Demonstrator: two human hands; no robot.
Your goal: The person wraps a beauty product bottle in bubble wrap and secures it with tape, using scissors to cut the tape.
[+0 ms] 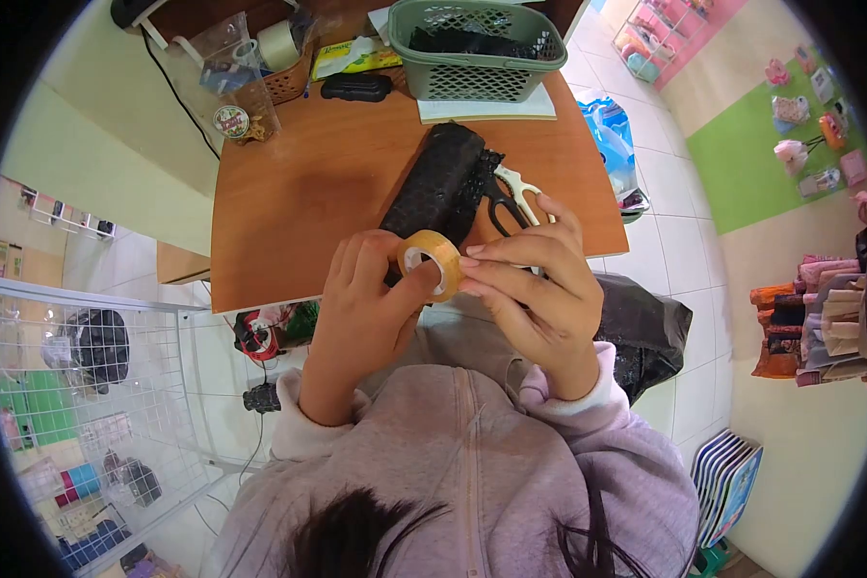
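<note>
A roll of clear yellowish tape (448,256) is held up over the table's front edge. My left hand (368,294) is closed around its left side, the thumb pushed into the core. On the other side, my right hand (539,284) pinches at the roll's outer edge with its fingertips; whether a loose tape end is between them is too small to tell. Just behind the roll lies a bundle wrapped in black bubble wrap (433,183). Scissors with one black and one white handle (504,207) rest against its right side, partly hidden by my right hand.
A green-grey basket (478,90) with black material stands on paper at the table's (289,212) back. Left of it are a black case (356,88), a yellow packet (356,58) and a clear bag (236,72). A black plastic bag (641,332) sits right of my lap; a wire rack (96,405) stands left.
</note>
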